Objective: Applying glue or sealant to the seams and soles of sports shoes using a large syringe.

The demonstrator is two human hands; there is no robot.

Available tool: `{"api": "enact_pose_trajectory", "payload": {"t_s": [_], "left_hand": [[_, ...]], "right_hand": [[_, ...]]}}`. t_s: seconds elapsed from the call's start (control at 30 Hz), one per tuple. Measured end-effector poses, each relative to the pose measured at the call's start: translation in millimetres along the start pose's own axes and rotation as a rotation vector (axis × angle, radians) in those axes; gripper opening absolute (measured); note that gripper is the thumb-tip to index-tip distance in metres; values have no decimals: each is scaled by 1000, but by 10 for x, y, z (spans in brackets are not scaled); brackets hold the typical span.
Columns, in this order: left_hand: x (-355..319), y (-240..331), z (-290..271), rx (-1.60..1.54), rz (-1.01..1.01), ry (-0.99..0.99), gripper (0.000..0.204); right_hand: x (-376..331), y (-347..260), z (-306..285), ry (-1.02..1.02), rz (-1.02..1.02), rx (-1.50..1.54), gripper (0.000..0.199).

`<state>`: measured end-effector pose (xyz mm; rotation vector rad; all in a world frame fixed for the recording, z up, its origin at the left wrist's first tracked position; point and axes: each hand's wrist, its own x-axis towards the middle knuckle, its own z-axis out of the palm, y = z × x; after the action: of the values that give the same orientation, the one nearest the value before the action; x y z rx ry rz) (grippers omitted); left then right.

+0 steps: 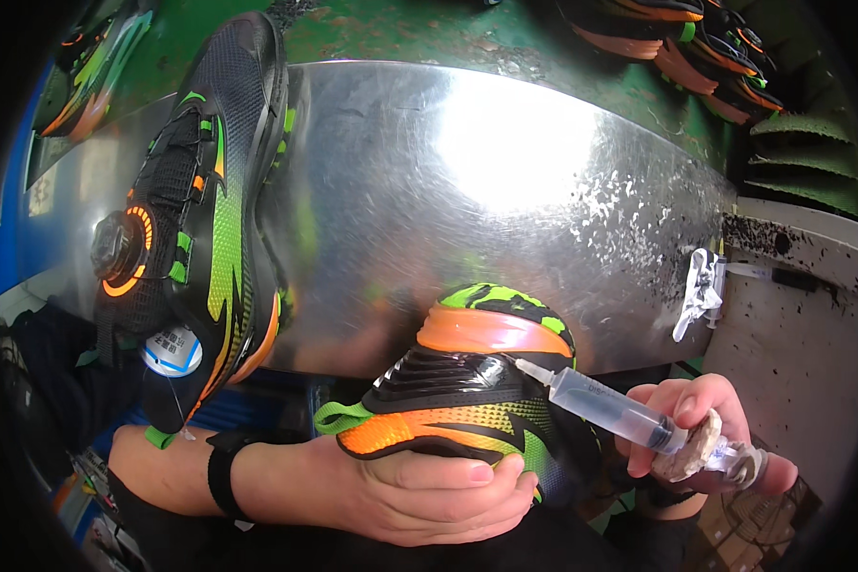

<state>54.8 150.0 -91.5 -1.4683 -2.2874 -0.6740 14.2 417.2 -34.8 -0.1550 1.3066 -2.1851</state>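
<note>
My left hand [439, 498] is closed round the upper of a sneaker [467, 381], black with green and orange parts, its heel to the left and sole turned up. My right hand [691, 410] grips a clear plastic syringe [601, 405] with a thick whitish wrap near its plunger end. The syringe's needle tip meets the glossy black side of the sneaker, just below the orange sole layer. A second sneaker [229, 200], black, green and orange with a round dial and a hanging tag [172, 351], lies at the left, apart from both hands.
A shiny metal sheet [372, 191] covers the green worktop [429, 38]. More sneakers [686, 57] are piled at the far right, and another sneaker [91, 71] stands at the far left. A crumpled white cloth [701, 291] lies at the sheet's right edge beside a thin syringe-like item.
</note>
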Motion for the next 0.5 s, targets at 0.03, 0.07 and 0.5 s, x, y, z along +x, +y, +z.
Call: {"api": "enact_pose_trajectory", "payload": {"t_s": [0.03, 0.07, 0.5], "left_hand": [[-10, 14, 6, -1, -2, -8, 24], [-17, 18, 10, -2, -4, -15, 24], [49, -7, -103, -77, -40, -57, 28]], "right_hand": [[-3, -1, 6, 7, -1, 2, 96], [-6, -2, 10, 13, -2, 4, 96], [-194, 121, -20, 24, -75, 46, 113]]}}
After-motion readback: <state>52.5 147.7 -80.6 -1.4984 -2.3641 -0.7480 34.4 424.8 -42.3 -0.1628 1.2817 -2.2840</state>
